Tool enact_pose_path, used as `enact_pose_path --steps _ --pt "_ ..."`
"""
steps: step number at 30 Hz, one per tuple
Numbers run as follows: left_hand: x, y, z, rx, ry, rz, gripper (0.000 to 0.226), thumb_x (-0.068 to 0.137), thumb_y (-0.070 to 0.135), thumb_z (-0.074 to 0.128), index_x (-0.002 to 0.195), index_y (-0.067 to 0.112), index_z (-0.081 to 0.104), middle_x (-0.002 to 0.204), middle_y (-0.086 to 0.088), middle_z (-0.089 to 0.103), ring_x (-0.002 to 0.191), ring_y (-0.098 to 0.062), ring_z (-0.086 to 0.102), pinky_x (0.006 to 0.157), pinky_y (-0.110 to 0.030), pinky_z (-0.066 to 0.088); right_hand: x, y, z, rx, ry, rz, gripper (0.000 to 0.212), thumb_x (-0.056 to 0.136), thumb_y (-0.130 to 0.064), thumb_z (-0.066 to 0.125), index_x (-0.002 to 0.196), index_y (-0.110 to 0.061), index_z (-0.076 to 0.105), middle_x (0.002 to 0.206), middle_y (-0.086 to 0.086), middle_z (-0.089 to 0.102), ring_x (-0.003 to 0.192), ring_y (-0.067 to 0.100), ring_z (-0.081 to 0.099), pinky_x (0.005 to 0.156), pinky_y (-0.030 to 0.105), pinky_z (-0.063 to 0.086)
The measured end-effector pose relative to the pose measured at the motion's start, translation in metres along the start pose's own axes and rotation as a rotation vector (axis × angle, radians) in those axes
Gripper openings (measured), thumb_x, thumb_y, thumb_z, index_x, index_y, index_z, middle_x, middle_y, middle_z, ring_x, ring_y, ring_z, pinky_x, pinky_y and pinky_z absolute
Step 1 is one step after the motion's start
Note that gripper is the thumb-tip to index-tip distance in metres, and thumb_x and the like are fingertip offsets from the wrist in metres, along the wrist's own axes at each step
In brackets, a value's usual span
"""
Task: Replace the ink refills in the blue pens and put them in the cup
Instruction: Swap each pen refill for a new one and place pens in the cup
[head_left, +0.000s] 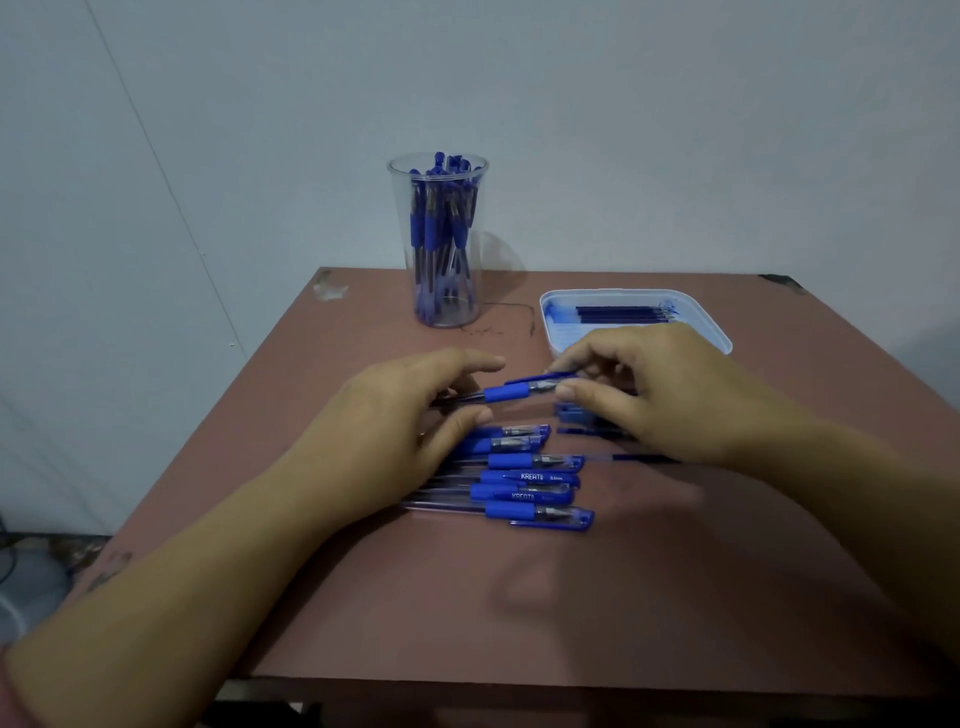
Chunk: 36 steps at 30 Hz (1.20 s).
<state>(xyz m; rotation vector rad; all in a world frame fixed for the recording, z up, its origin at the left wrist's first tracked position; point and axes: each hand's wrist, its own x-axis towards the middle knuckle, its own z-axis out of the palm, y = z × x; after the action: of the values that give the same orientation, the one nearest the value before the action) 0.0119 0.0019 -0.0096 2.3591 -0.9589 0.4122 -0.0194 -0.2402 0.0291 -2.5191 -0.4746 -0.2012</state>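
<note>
Holding one blue-capped clear plastic pen (511, 391) level — left hand (410, 415) curled round its barrel, right hand (670, 395) pinching its cap.

Both hands hold one pen (511, 392) level above the table (519, 613). The left hand (410, 410) grips its clear barrel end, and the right hand (670, 395) pinches the blue capped end between thumb and forefinger. Just nearer the camera a row of pens (524, 478) lies side by side on the table, caps to the right, their barrels partly under the left hand. A loose refill (639, 458) lies right of the row and runs under the right hand. Near the far edge stands a clear cup (399, 208) full of upright pens (439, 228). To its right sits a white tray (714, 330) holding dark refills (623, 313), its near side hidden by the right hand
</note>
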Motion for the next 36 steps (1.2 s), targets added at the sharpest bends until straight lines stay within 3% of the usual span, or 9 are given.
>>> enact_pose_path --steps 2,6,9,18,25,29,31,33,36 --pt "0.0 0.0 0.002 -0.008 0.024 0.045 0.033 0.093 0.032 0.061 0.125 0.038 0.058 0.099 0.026 0.063 0.091 0.009 0.058 0.078 -0.006 0.042 -0.01 0.003 0.004 0.094 0.048 0.033 0.012 0.088 -0.029 0.067 0.091 -0.04 0.066 0.073 -0.029 0.062 0.07 -0.007 0.058 0.063 0.005 0.04" --pt "0.001 0.002 0.004 0.034 0.002 0.136 0.036 0.095 0.02 0.056 0.127 0.036 0.058 0.111 0.022 0.064 0.097 0.009 0.057 0.082 -0.012 0.047 -0.021 0.007 0.022 0.293 0.168 0.094 0.015 0.087 -0.022 0.068 0.092 -0.036 0.067 0.074 -0.013 0.069 0.064 -0.003 0.06 0.061 0.011 0.046" --pt "0.001 0.002 0.005 0.079 -0.015 0.142 0.031 0.096 0.025 0.053 0.124 0.037 0.059 0.106 0.019 0.062 0.092 0.001 0.058 0.075 -0.03 0.053 -0.021 0.006 0.029 0.376 0.189 0.123 0.012 0.088 -0.023 0.067 0.094 -0.032 0.069 0.08 -0.004 0.071 0.067 0.004 0.062 0.065 0.018 0.052" --pt "0.003 0.002 0.004 0.127 0.034 0.135 0.027 0.096 0.035 0.046 0.119 0.039 0.06 0.099 0.016 0.064 0.085 -0.007 0.061 0.065 -0.034 0.053 -0.011 0.004 0.035 0.414 0.192 0.075 0.017 0.085 -0.017 0.07 0.087 -0.033 0.066 0.078 0.0 0.069 0.068 0.004 0.066 0.06 0.012 0.049" --pt "0.003 0.001 0.009 0.085 0.008 0.149 0.034 0.098 0.036 0.04 0.129 0.039 0.05 0.101 0.014 0.066 0.089 -0.012 0.065 0.067 -0.038 0.056 -0.011 0.009 0.029 0.263 0.226 -0.017 0.027 0.085 -0.015 0.071 0.085 -0.04 0.062 0.078 -0.005 0.07 0.072 0.005 0.064 0.067 0.012 0.047" --pt "-0.001 -0.018 -0.001 0.027 0.046 0.07 0.036 0.096 0.042 0.041 0.128 0.042 0.058 0.105 0.035 0.06 0.092 0.01 0.057 0.076 -0.024 0.051 -0.018 0.033 0.007 0.243 0.329 0.01 0.024 0.085 -0.013 0.07 0.088 -0.035 0.064 0.083 -0.004 0.07 0.076 0.015 0.066 0.074 0.026 0.053" --pt "-0.001 -0.02 -0.005 0.038 0.048 0.064 0.034 0.095 0.044 0.044 0.125 0.045 0.059 0.103 0.039 0.059 0.089 0.012 0.056 0.075 -0.018 0.047 -0.021 0.036 0.002 0.227 0.298 -0.019 0.023 0.084 -0.015 0.072 0.088 -0.037 0.064 0.081 -0.006 0.07 0.076 0.011 0.065 0.071 0.016 0.049" --pt "0.001 -0.016 -0.003 0.026 0.031 0.084 0.032 0.094 0.044 0.048 0.123 0.045 0.062 0.104 0.038 0.06 0.088 0.01 0.058 0.075 -0.018 0.047 -0.021 0.033 0.006 0.145 0.255 -0.07 0.02 0.084 -0.024 0.074 0.088 -0.04 0.062 0.081 -0.013 0.066 0.08 0.004 0.062 0.073 0.007 0.042" --pt "0.001 -0.013 -0.001 0.006 0.014 0.125 0.03 0.094 0.045 0.052 0.122 0.043 0.065 0.094 0.036 0.06 0.084 0.006 0.061 0.072 -0.025 0.052 -0.019 0.033 0.009 -0.041 0.238 -0.122 0.011 0.082 -0.045 0.062 0.091 -0.038 0.065 0.083 -0.019 0.062 0.084 0.003 0.052 0.079 0.012 0.038"
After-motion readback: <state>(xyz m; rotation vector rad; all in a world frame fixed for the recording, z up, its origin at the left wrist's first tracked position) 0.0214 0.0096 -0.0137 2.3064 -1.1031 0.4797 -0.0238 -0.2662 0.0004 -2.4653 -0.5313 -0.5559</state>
